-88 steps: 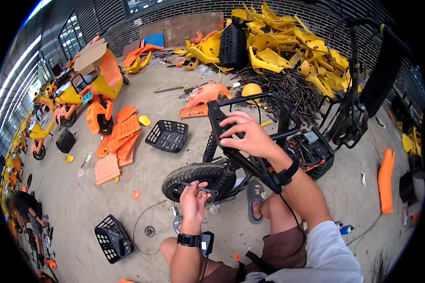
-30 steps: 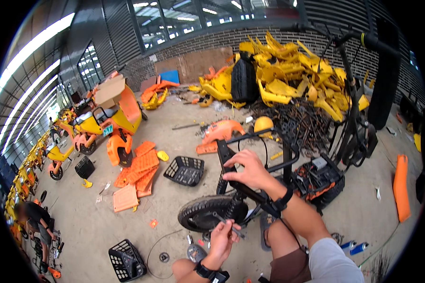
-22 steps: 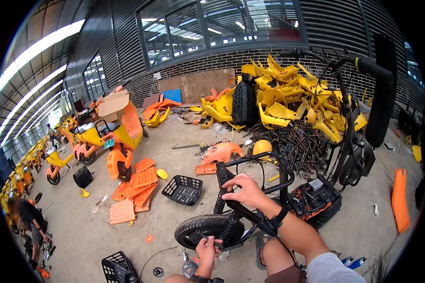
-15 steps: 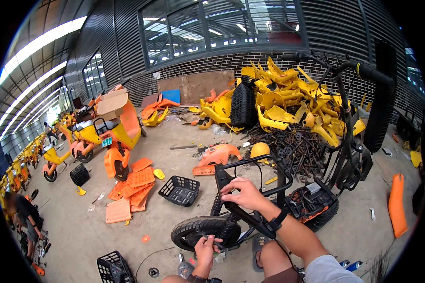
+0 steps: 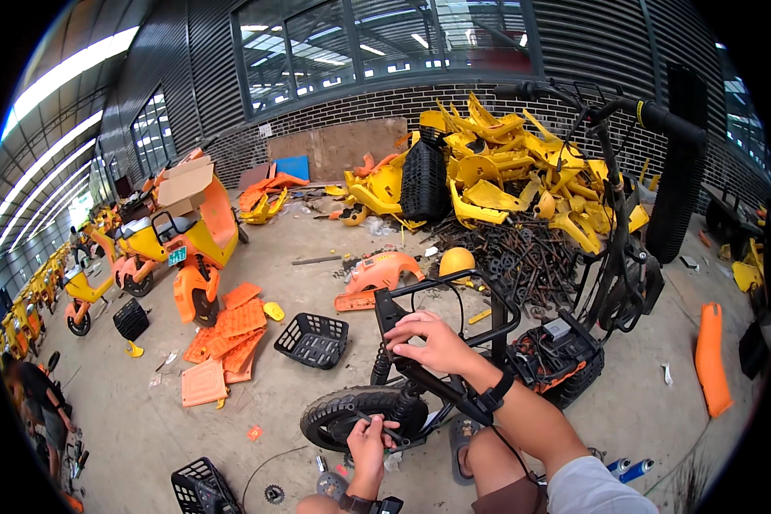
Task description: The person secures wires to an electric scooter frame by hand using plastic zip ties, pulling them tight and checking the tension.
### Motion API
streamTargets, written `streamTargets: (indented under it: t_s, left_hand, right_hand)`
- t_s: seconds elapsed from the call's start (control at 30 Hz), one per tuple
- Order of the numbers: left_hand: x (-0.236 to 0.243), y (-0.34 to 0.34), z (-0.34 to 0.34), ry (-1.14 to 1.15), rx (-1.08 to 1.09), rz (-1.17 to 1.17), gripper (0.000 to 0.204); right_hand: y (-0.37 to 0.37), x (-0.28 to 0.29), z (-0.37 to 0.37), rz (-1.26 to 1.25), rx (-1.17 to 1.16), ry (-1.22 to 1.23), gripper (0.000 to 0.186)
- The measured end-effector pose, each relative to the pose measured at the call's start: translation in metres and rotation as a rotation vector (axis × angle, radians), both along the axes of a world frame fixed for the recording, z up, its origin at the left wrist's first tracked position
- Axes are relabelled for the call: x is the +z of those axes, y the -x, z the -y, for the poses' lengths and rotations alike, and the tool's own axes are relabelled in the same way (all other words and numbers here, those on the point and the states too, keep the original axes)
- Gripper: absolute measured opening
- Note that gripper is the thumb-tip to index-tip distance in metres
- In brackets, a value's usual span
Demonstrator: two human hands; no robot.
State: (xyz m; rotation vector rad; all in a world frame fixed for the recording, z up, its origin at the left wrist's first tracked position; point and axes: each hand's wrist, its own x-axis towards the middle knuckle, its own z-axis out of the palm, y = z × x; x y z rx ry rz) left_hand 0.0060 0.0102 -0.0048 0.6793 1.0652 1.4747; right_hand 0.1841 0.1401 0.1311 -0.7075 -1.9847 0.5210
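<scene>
In front of me stands a stripped scooter frame [image 5: 512, 319] of black tubing, with its rear wheel [image 5: 319, 422] toward the left. My left hand [image 5: 368, 447] is low beside that wheel, fingers closed round a slim dark wrench [image 5: 370, 418] that points toward the hub. Higher up, my right hand [image 5: 433, 343] is at the black bracket [image 5: 389, 310] at the frame's rear end. Its thumb and fingertips are bent together in a pinch; whatever is between them is too small to make out.
Black crates [image 5: 313, 341] and orange panels [image 5: 231, 330] lie on the left floor. Yellow scooter shells [image 5: 488, 171] are heaped by the wall above dark metal parts [image 5: 522, 265]. Spray cans [image 5: 634, 471] stand at lower right. Another person [image 5: 43, 398] works at far left.
The whole view has shifted slightly, so the scene sits a little further left and higher. Both hands keep nearly the same places at the bracket and wheel; the wrench stays in my left hand.
</scene>
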Motion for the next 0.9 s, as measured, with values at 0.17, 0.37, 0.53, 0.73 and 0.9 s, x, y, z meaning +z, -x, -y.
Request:
streamTargets:
  t_s: [0.17, 0.37, 0.53, 0.73, 0.9]
  left_hand:
    - [0.000, 0.001, 0.003, 0.002, -0.002, -0.020, 0.018]
    - [0.000, -0.001, 0.004, -0.010, -0.005, -0.028, 0.018]
    - [0.000, -0.003, 0.002, -0.028, -0.028, -0.016, 0.018]
    - [0.004, 0.001, 0.002, -0.048, -0.010, -0.042, 0.019]
    - [0.007, 0.005, 0.005, -0.047, -0.008, -0.111, 0.019]
  right_hand:
    - [0.004, 0.006, 0.009, 0.116, -0.112, 0.024, 0.024]
    - [0.004, 0.007, 0.010, 0.112, -0.149, 0.126, 0.017]
    - [-0.001, -0.006, -0.002, 0.070, -0.034, -0.015, 0.017]
    - [0.009, -0.002, 0.011, 0.044, -0.178, 0.078, 0.014]
    - [0.010, -0.006, 0.007, 0.052, -0.143, -0.163, 0.025]
